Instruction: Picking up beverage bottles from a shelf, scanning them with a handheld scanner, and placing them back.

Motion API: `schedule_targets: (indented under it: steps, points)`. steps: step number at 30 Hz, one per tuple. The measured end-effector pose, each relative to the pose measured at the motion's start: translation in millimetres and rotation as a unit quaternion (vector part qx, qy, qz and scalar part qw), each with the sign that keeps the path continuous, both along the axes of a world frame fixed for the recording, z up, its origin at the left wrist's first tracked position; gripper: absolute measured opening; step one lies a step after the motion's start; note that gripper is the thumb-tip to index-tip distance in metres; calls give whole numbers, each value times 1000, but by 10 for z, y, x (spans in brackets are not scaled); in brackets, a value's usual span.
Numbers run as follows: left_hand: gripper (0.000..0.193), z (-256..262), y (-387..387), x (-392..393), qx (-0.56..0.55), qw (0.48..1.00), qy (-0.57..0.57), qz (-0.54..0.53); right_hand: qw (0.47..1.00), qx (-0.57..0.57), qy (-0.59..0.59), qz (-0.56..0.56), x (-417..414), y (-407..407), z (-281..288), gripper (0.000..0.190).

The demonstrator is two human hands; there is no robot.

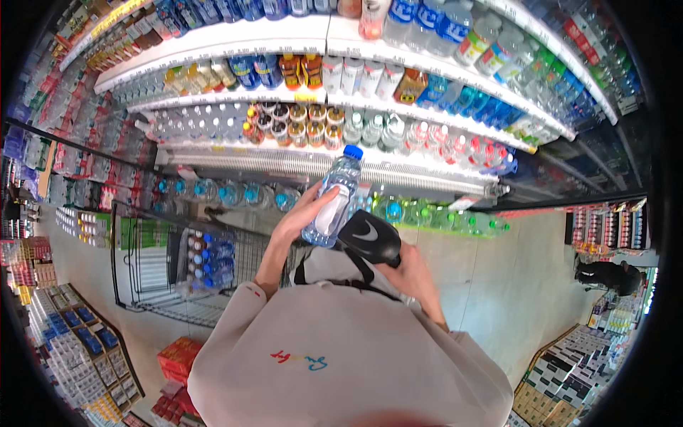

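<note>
My left hand (300,214) is wrapped around a clear plastic bottle (333,195) with a blue screw cap and a pale label. The bottle is tilted, its cap toward the shelves. My right hand (412,268) grips a black object with a Nike swoosh (370,238); whether it is a small bag or a case I cannot tell. It is held just right of the bottle's base. Beyond both hands stands a lit refrigerated display shelf (256,157) with rows of drink bottles.
On the left, a wire shopping cart (149,283) carries a pack of blue-capped bottles (213,261). Large green bottles (443,219) line the floor below the shelf. Red boxes (179,353) are stacked lower left. Another person (608,276) is far right, near stacked cartons (560,373).
</note>
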State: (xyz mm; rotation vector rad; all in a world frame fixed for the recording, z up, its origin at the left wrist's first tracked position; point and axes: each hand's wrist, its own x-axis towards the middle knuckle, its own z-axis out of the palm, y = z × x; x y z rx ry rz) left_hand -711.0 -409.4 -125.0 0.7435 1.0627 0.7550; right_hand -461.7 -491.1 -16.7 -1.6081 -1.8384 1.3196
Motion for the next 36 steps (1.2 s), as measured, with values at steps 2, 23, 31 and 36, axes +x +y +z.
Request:
schedule_targets:
  steps: [2, 23, 31, 36]
  points:
    - [57, -60, 189, -127, -4, 999, -9, 37, 999, 26, 7, -23, -33, 31, -139, 36]
    - [83, 556, 4286, -376, 529, 698, 334, 349, 986, 19, -12, -165, 29, 287, -318, 26]
    - [93, 447, 4271, -180, 521, 712, 343, 322, 977, 44, 51, -204, 53, 366, -422, 28]
    - [92, 405, 4233, -145, 536, 697, 340, 334, 980, 36, 33, -194, 30, 414, -402, 29]
